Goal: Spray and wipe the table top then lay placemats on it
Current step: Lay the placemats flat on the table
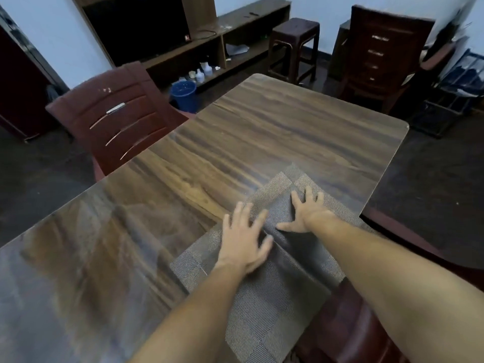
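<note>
At the near right edge of the wood-grain table (262, 127) lie grey placemats (275, 297); left hand (243, 242) and right hand (309, 213) press flat on them, fingers spread. Dark red chairs (115, 119), a stool (296, 30) and shelving (235, 27) stand around.

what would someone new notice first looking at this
The left hand and right hand, fingers spread, press flat on a grey woven placemat at the near right edge of the wooden table, with a raised fold in the mat between them. A dark red chair stands at the table's left side.
</note>
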